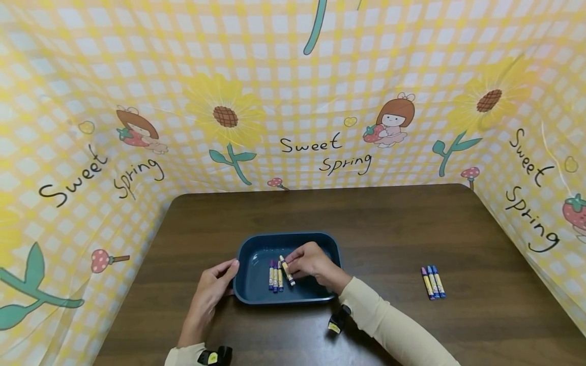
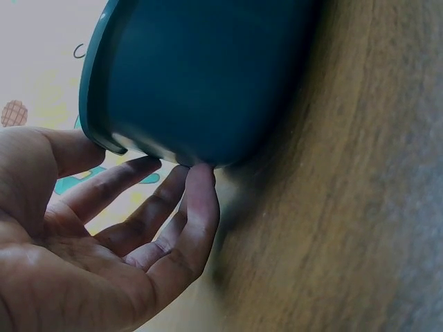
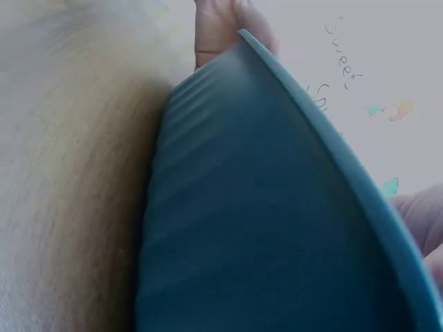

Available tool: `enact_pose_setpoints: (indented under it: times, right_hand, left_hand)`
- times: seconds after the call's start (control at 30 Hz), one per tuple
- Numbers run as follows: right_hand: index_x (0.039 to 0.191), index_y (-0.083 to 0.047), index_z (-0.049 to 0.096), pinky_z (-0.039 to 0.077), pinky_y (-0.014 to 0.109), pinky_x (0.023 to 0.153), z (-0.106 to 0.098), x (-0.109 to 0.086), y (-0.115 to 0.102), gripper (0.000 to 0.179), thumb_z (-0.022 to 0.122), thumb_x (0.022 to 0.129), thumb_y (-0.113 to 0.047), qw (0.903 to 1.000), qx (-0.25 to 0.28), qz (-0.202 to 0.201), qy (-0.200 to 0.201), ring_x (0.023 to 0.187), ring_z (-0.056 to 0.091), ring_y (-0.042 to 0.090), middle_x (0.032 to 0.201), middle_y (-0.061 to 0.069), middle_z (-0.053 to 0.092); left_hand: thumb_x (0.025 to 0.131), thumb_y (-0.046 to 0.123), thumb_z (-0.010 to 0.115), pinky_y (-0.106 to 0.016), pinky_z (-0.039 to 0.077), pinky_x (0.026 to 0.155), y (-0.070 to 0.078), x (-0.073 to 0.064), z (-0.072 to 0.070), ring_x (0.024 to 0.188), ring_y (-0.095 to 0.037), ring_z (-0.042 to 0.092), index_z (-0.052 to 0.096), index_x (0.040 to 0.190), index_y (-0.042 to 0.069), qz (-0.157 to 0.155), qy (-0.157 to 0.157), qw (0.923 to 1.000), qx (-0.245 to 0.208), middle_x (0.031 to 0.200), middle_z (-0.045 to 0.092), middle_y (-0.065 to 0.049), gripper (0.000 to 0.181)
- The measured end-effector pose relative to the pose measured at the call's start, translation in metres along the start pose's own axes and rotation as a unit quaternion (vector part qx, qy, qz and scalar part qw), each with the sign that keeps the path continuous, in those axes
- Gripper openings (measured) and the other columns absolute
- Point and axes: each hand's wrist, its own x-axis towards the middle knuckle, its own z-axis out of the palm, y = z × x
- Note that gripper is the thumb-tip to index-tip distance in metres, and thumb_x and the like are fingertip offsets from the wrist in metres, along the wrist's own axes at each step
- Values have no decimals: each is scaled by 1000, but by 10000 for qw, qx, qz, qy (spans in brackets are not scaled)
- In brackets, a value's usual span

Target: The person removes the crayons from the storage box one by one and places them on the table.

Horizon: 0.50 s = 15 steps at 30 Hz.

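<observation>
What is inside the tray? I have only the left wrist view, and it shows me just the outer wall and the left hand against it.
Observer: Three crayons lie side by side on the floor of the tray.
Operator: Understood. What is the right hand doing?
Observer: The right hand pinches a fourth crayon, which slants just right of those three.
Operator: Are any outside the tray?
Observer: Yes, three more crayons lie together on the table, off to the right of the tray.
</observation>
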Motion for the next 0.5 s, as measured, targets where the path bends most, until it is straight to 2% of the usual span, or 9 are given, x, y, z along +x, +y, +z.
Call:
enact_pose_setpoints:
  times: [0.33, 0.5]
  right_hand:
    - [106, 5, 73, 62, 40, 80, -18, -4, -10, 19, 75, 87, 3, 9989, 391, -252, 84, 81, 73, 20, 94, 14, 75]
    - [109, 7, 72, 62, 40, 82, -20, -9, -4, 23, 76, 87, 3, 9973, 678, -266, 94, 81, 74, 21, 97, 18, 76]
  left_hand:
    - [102, 41, 60, -22, 58, 75, 7, 6, 1, 99, -14, 61, 57, 144, 7, 99, -23, 9999, -5, 145, 56, -20, 54]
    - [103, 42, 60, -23, 58, 73, 1, 1, 1, 98, -13, 62, 56, 145, 6, 52, -101, 9999, 87, 145, 56, -21, 56]
